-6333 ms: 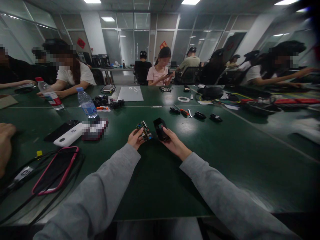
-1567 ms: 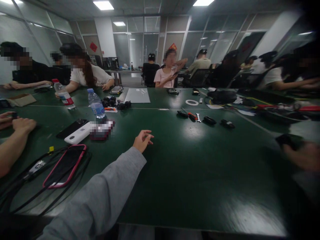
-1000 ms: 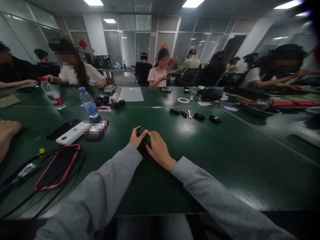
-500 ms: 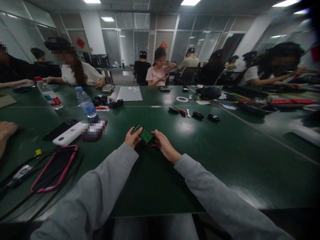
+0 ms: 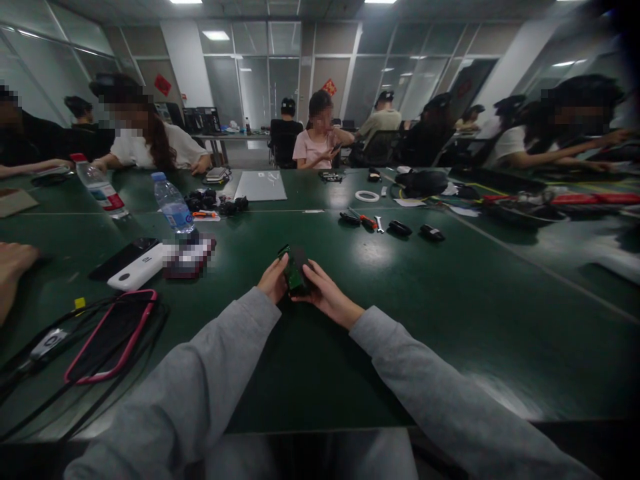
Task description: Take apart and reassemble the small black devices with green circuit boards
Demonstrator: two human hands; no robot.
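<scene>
The left hand point(image 5: 273, 280) grips the board point(image 5: 296, 281) against the case point(image 5: 300, 257) in the right hand point(image 5: 327, 293), wrench point(image 5: 379, 225) at two o'clock, green face exposed, how far seated I cannot tell

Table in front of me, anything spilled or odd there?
No spill shows. Black cables straggle across the pink-edged phone, looking untidy. The red-capped bottle and blue-capped bottle seem to lean, maybe just lens distortion.

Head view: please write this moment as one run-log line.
left hand: holds green-and-black device | right hand: holds same device | blue-capped bottle: on table | wrench: on table, beyond hands
</scene>
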